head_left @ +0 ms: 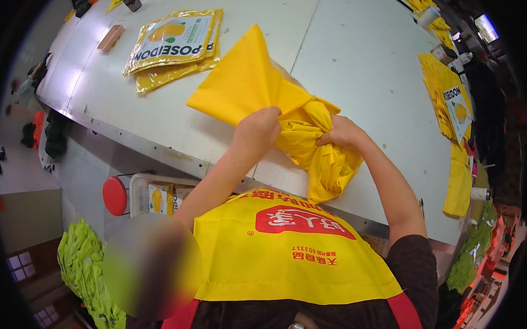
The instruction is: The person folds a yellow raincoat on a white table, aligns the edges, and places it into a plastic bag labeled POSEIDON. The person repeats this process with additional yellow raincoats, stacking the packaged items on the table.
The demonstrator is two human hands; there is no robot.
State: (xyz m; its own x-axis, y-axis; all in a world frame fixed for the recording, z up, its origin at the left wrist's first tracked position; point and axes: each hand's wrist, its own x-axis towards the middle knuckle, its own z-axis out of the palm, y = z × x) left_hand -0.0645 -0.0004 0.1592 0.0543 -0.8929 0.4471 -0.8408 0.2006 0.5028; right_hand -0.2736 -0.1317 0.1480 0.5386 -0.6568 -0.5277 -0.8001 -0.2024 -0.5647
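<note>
Bunched yellow fabric (317, 128) lies across the near part of the white table, right in front of me. One end of it spreads out as a smooth, stiff-looking flap toward the upper left, while the other end is crumpled and hangs at the table's near edge. My left hand (259, 129) is closed on the fabric at the base of the flap. On the right side, my right hand (341, 132) grips the gathered folds, its thumb pressed into them. The exact kind of fabric article cannot be made out.
Printed yellow packages in clear wrap (175, 42) are stacked at the far left, by a small pinkish tray (110, 38). More folded yellow pieces (445, 101) lie along the right edge. Left of me are a red round stool (115, 196) and a white bin (139, 198); lime-green fabric (86, 268) is heaped below.
</note>
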